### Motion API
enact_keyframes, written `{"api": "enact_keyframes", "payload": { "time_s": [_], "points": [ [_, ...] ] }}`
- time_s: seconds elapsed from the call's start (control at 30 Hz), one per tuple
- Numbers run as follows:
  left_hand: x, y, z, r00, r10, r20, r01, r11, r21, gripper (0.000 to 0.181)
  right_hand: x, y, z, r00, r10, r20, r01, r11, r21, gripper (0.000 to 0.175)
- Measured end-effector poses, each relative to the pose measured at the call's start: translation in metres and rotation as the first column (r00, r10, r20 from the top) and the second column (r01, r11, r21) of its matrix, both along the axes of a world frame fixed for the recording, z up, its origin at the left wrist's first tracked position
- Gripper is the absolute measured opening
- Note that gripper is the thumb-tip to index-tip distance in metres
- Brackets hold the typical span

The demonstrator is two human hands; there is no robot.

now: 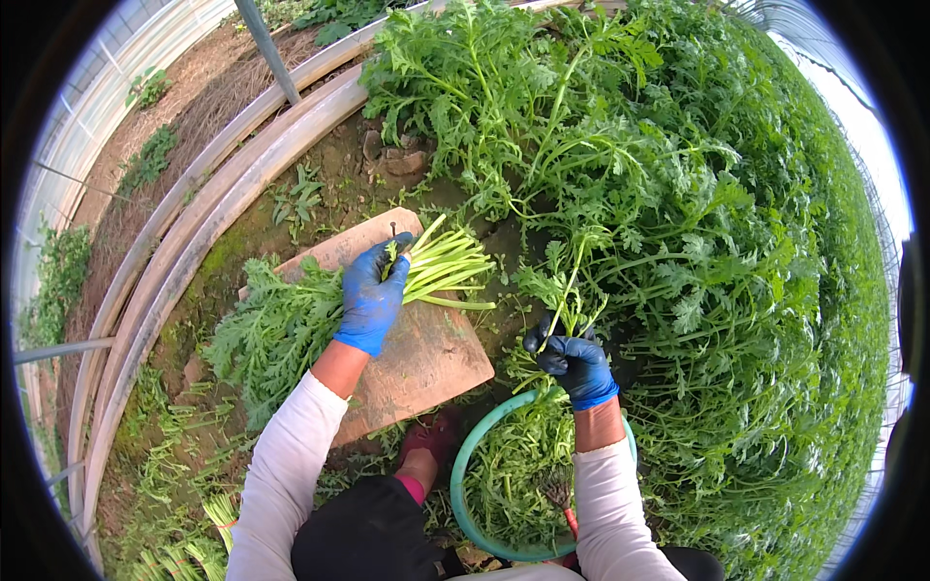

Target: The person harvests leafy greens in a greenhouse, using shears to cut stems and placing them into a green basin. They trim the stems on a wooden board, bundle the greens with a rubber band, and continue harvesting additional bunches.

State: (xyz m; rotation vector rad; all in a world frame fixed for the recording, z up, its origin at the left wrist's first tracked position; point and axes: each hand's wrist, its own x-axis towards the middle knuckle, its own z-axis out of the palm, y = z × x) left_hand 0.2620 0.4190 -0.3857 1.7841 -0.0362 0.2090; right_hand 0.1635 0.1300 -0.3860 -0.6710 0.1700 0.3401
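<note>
My left hand [372,294], in a blue glove, grips a bunch of leafy greens over a wooden board [429,356]. The pale cut stems [454,265] of the bunch point right, and its feathery leaves [283,327] hang over the board's left side. In my right hand [570,356], gloved the same way, is a single leafy stem [570,279] that stands nearly upright. This hand is just above the far rim of a green tub [459,483], beside the standing crop. Whether the right fingers also hold a blade cannot be seen.
Cut leaves and stems [508,465] fill much of the tub, where a small hand rake [558,488] with a red handle lies. Dense chrysanthemum-like greens [726,290] grow on the right. Banded bundles [182,559] lie at lower left. Curved bed boards [218,196] and a metal post [269,51] border the left.
</note>
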Motion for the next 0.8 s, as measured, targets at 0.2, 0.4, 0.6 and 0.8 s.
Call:
{"api": "enact_keyframes", "payload": {
  "time_s": [0.2, 0.4, 0.6, 0.8],
  "points": [
    [0.008, 0.008, -0.001, 0.987, 0.137, -0.089, -0.150, 0.974, -0.167, 0.022, -0.002, 0.009, 0.005, 0.998, 0.056, -0.040, -0.057, 0.998, -0.018, 0.036],
    [0.003, 0.023, 0.015, 0.981, 0.192, -0.027, -0.194, 0.970, -0.146, 0.033, -0.004, 0.019, 0.010, 0.995, -0.020, -0.093, 0.007, 0.991, -0.133, 0.025],
    [-0.010, 0.034, 0.055, 0.884, 0.275, 0.379, -0.373, 0.903, 0.215, 0.037, -0.003, 0.022, 0.014, 0.993, -0.073, -0.088, 0.053, 0.976, -0.213, 0.020],
    [-0.030, -0.010, 0.053, 0.946, -0.313, 0.088, 0.037, 0.372, 0.927, 0.100, -0.004, 0.031, 0.029, 0.996, 0.075, -0.056, -0.094, 0.829, -0.551, 0.024]
  ]
}}
